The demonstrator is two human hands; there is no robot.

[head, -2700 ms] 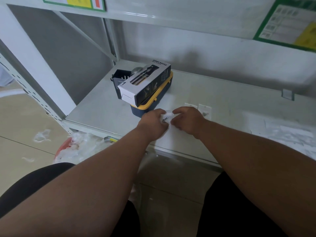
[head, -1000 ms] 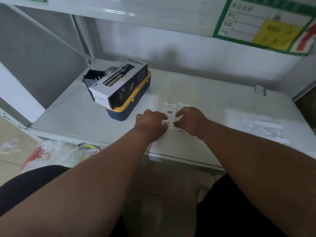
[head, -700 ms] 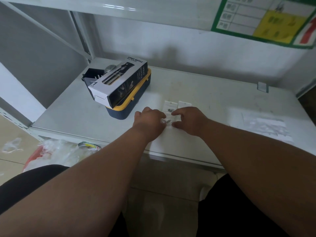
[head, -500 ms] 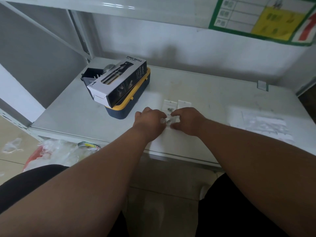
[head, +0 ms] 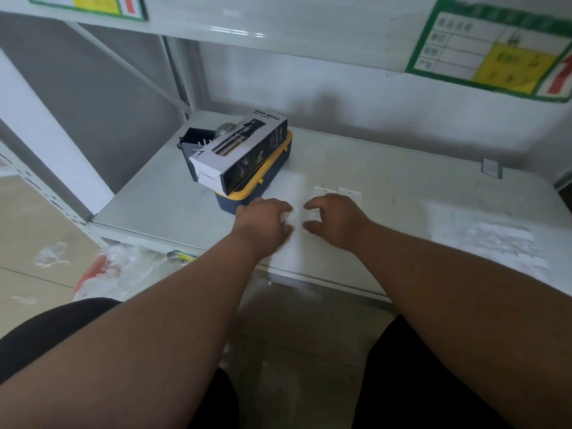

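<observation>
Grey shelf (head: 387,181), left hand (head: 263,221) and right hand (head: 335,219), fingers curled, at small packet (head: 299,213); grip unclear.

left forearm (head: 173,320): bare to frame edge | right forearm (head: 448,289): bare likewise | thighs: black legwear (head: 46,329), plain matte fabric, both sides

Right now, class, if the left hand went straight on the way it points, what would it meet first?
Probably the small white packet just ahead of the left hand; blur hides whether they touch.
</observation>
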